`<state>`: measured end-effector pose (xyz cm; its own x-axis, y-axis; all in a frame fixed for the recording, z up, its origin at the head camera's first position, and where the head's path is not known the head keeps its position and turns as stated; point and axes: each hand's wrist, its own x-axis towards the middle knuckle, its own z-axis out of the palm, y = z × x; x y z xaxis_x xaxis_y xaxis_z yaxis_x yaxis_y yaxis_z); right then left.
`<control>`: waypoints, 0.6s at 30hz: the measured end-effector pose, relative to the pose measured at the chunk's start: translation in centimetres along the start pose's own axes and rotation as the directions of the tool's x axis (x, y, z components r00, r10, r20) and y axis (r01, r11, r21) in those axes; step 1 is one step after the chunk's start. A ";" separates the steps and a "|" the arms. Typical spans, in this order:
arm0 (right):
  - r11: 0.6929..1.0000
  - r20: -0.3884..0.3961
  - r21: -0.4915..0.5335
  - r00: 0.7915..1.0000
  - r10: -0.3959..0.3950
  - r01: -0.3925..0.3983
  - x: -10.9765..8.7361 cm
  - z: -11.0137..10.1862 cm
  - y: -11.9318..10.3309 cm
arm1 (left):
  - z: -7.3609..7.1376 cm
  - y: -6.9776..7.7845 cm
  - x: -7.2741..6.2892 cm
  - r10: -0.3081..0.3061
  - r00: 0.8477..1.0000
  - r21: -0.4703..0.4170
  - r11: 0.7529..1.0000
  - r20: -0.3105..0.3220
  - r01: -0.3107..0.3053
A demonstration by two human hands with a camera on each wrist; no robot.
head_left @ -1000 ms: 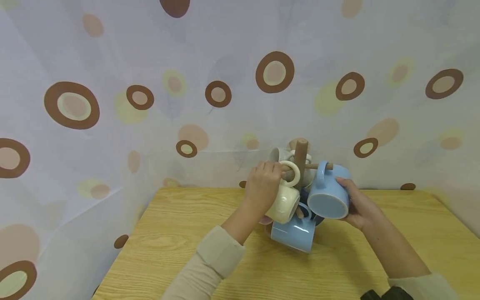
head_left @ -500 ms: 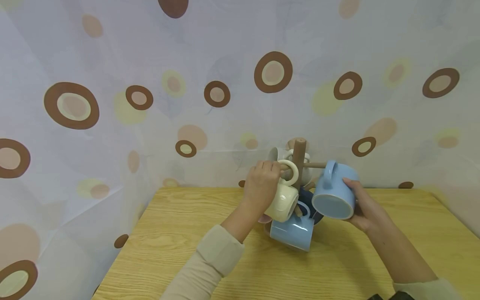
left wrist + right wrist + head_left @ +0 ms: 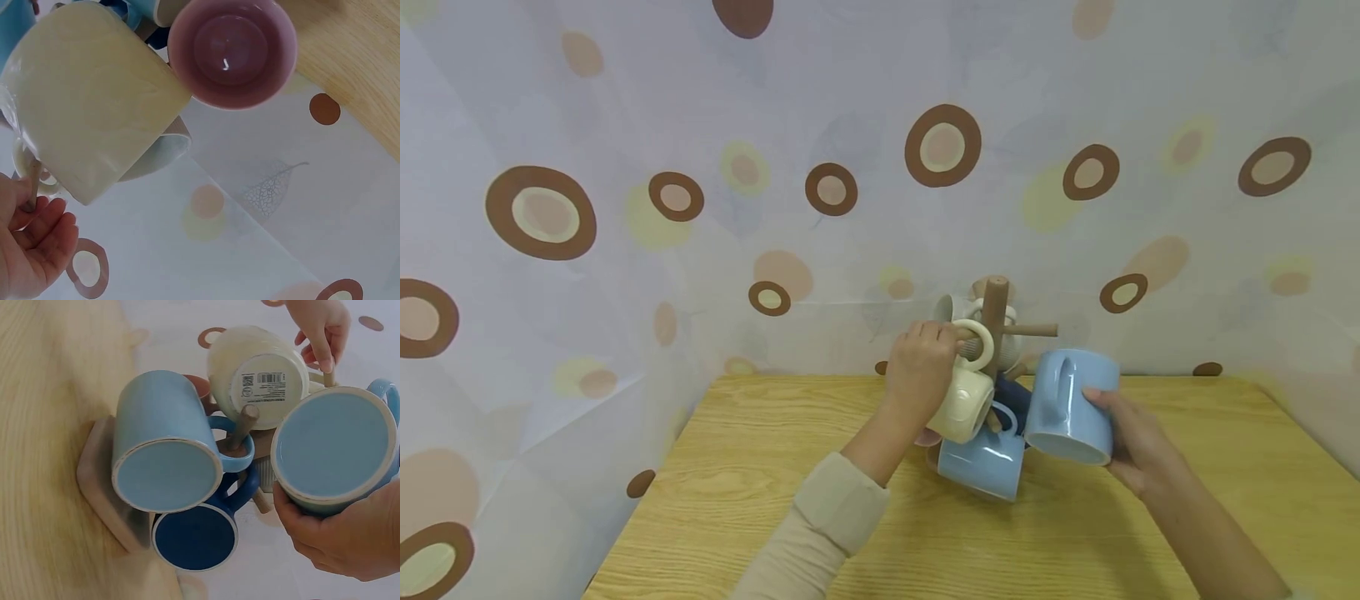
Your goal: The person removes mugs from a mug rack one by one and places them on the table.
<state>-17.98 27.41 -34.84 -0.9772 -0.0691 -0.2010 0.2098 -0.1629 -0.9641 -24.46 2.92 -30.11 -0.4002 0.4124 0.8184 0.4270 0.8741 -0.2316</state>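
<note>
Clear of the rack, a light blue mug (image 3: 1081,421) is in my right hand (image 3: 1142,450), its thumb on the side and the other fingers curled beneath in the right wrist view. My left hand (image 3: 917,367) pinches the tip of a wooden peg (image 3: 32,187) on the mug tree (image 3: 995,325). From that peg hangs a cream mug (image 3: 964,407) by its handle. A right-hand peg (image 3: 1032,330) sticks out bare. Lower down hang another light blue mug (image 3: 981,468) and a dark blue mug (image 3: 197,537).
A pink mug (image 3: 231,59) and a partly hidden whitish mug (image 3: 950,308) also hang on the tree. Its wooden base (image 3: 100,481) stands on the wooden table (image 3: 752,467), close to the patterned wall covering (image 3: 850,100).
The light blue mug in my right hand has slid rightward off its peg, then dropped lower and turned more upright. My left hand keeps its grip on the other peg.
</note>
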 end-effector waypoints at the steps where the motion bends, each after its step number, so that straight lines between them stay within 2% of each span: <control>1: 1.000 -0.003 -0.006 1.000 -0.003 0.003 -0.2 0.0 0.2 | 0.0 0.0 0.0 -0.002 1.000 -0.005 1.000 -0.002 0.002; 9: 0.997 -0.032 -0.059 0.998 -0.056 0.054 -0.8 0.4 1.8 | 0.3 0.0 -0.5 -0.018 0.999 -0.030 0.999 -0.030 0.017; 13: 0.996 -0.022 -0.057 0.997 -0.070 0.068 -1.0 0.5 2.5 | 0.3 -0.1 -0.8 -0.012 1.000 -0.030 0.999 -0.013 0.011; 18: 0.996 -0.036 -0.064 0.997 -0.068 0.066 -1.2 0.8 3.1 | 0.1 -0.2 -1.5 -0.033 0.999 -0.141 0.989 0.019 0.036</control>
<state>-16.18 26.21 -37.49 -0.9898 -0.0224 -0.1409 0.1425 -0.1042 -0.9843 -24.03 2.17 -31.31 -0.4298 0.3879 0.8154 0.5224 0.8434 -0.1259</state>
